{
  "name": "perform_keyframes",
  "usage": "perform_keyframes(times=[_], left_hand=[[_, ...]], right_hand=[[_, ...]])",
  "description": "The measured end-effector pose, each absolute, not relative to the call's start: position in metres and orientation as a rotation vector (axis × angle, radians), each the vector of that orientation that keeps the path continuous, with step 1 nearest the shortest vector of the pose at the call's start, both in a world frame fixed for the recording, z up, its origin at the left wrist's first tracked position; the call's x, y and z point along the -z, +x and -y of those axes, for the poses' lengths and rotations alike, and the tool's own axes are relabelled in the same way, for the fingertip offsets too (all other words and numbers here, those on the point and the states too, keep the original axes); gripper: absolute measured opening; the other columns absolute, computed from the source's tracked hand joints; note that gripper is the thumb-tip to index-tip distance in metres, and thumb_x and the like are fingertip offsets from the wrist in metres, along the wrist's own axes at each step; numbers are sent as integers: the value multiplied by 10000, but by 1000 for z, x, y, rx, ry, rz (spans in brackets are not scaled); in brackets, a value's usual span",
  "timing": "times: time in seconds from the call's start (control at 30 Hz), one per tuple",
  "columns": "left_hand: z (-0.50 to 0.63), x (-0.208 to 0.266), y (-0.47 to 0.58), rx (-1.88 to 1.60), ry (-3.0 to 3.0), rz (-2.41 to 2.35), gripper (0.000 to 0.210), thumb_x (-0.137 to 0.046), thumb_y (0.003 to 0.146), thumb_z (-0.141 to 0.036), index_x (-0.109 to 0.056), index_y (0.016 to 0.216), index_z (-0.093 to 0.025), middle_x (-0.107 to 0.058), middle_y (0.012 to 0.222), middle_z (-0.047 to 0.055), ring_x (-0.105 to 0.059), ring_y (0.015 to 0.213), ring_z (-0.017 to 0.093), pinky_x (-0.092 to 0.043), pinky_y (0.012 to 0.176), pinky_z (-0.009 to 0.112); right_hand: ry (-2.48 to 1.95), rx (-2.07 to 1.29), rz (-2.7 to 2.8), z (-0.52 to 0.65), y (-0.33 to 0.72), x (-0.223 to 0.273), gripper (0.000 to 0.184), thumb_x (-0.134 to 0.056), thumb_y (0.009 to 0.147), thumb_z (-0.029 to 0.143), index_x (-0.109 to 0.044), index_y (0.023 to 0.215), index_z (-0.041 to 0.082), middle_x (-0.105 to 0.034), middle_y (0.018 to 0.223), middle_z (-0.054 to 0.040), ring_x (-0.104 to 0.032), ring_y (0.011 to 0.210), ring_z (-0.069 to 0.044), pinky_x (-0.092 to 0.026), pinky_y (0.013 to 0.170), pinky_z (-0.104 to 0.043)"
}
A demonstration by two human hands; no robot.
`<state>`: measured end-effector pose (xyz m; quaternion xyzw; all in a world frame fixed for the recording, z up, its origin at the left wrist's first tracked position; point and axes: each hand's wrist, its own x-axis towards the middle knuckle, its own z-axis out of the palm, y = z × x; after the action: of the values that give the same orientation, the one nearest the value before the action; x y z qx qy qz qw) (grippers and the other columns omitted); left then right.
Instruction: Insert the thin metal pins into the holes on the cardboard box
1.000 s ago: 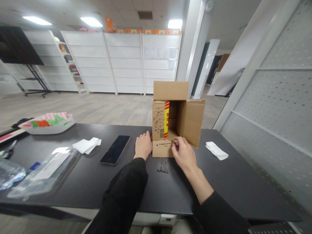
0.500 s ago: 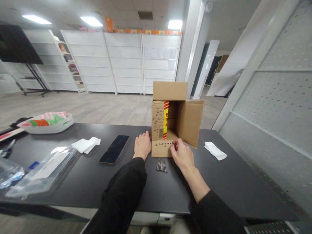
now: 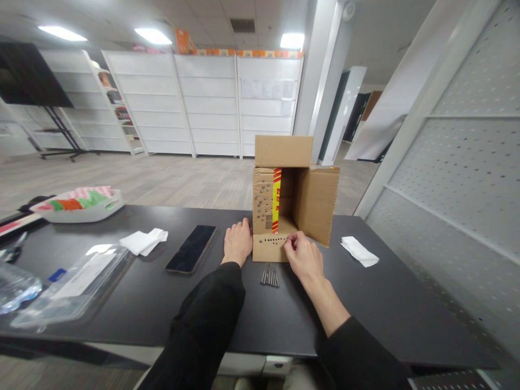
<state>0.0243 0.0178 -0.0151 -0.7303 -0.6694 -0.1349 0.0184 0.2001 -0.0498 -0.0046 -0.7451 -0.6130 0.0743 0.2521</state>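
Note:
An open cardboard box [image 3: 266,252] stands on its side, its mouth facing me. Round grey nail heads [image 3: 262,197] dot its left panel, beside a yellow and red tape strip [image 3: 277,200]. The lower flap hangs down, with rows of small dark holes and one grey head at its left end. My left hand [image 3: 238,241] is against the box's left side, fingers bent around that edge and fingertips partly hidden. My right hand [image 3: 304,254] pinches a nail, mostly covered by the fingers, at the flap's right part. Several loose nails [image 3: 269,275] lie in front of the flap.
Left of my hands lie a phone [image 3: 192,249], folded tissues [image 3: 144,241], a clear plastic case [image 3: 81,287] and a plastic bottle [image 3: 16,287]. A white basket [image 3: 81,215] stands farther back. Another tissue [image 3: 359,251] is on the right, near a perforated panel [image 3: 459,206].

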Motion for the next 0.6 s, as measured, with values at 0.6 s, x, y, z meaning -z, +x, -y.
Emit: perform_keyframes(times=[0.6], left_hand=[[-18, 15, 24, 430, -2269, 2072, 279, -348, 986, -286, -536, 1138, -147, -688, 1111, 173, -630, 1077, 288, -423, 887, 397]], right_hand=[[-2041, -197, 1607, 52, 198, -1, 181, -496, 932, 316, -633, 991, 214, -727, 837, -40, -663, 774, -211, -292, 591, -277]])
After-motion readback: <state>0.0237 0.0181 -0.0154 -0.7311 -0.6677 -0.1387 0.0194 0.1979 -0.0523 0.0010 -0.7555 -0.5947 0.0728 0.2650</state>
